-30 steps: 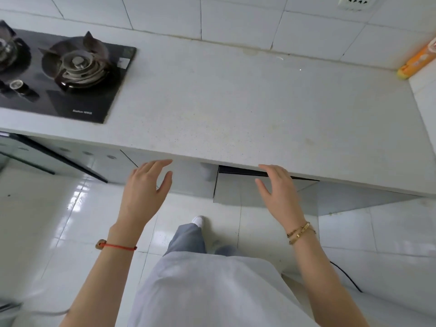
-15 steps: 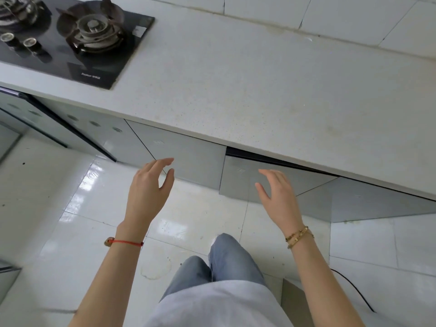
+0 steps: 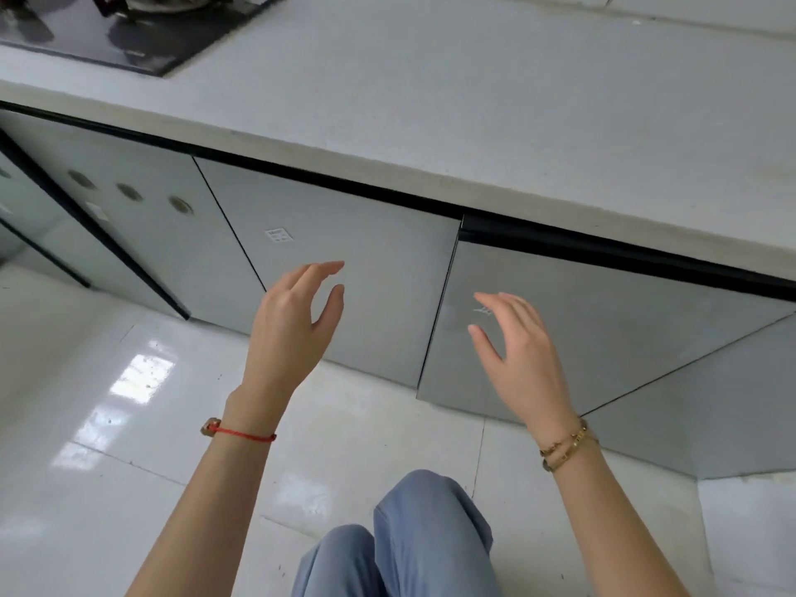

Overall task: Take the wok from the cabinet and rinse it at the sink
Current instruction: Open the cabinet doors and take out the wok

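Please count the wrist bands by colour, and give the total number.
Red: 1, a cord on the left wrist.
Gold: 2, the bangles on the right wrist.
Total: 3.

Hob (image 3: 129,32) on pale countertop (image 3: 474,101)

Both my arms reach forward and down, bare to the elbow. My left hand (image 3: 286,333) is raised with fingers loosely extended, thumb apart, holding nothing. My right hand (image 3: 523,359) mirrors it, fingers relaxed and slightly curved, palm facing inward, also holding nothing. My knees are bent below.
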`<state>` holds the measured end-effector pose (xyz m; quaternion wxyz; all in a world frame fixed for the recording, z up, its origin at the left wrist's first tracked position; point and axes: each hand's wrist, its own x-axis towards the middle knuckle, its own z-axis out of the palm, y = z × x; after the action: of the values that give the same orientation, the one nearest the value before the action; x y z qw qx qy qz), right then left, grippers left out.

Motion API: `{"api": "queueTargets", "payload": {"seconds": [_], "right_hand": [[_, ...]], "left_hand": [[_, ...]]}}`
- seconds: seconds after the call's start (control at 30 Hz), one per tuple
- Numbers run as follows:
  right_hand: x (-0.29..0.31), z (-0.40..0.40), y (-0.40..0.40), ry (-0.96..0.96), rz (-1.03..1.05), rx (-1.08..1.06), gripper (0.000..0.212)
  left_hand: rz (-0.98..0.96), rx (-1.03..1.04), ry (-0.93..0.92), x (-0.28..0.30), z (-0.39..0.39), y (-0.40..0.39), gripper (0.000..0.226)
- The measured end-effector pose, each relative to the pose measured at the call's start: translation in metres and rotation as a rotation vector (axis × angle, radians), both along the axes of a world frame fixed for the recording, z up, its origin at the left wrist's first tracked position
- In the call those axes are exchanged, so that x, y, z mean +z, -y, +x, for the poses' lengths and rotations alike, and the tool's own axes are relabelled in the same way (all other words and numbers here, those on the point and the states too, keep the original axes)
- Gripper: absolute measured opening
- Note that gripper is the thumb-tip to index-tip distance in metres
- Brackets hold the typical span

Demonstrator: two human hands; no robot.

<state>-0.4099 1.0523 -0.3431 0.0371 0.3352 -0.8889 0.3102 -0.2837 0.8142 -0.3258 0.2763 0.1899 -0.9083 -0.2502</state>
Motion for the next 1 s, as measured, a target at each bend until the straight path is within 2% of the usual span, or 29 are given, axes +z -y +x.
{"api": "queueTargets", "payload": {"seconds": [0.27,0.57,0.77,1.0], "right_hand": [[-0.076,-0.021,0.021,-0.222,-0.195,0.019,0.039],[-0.07,-0.024,0.042,-0.353,-0.254,0.033,0.044],[-0.061,-0.026,0.049,-0.402,-0.224,0.04,0.044],[-0.062,-0.028,0.049,-0.402,-0.231,0.039,0.045]], "left_hand": [[-0.058,-0.077,-0.243,-0.064,-0.04,0.003,0.03],[0.024,-0.133,-0.352,-0.047,-0.09,-0.008,0.031],[0.244,-0.116,-0.386,-0.032,-0.116,-0.015,0.035],[0.772,-0.205,-0.463,-0.024,-0.133,-0.016,0.032]]}}
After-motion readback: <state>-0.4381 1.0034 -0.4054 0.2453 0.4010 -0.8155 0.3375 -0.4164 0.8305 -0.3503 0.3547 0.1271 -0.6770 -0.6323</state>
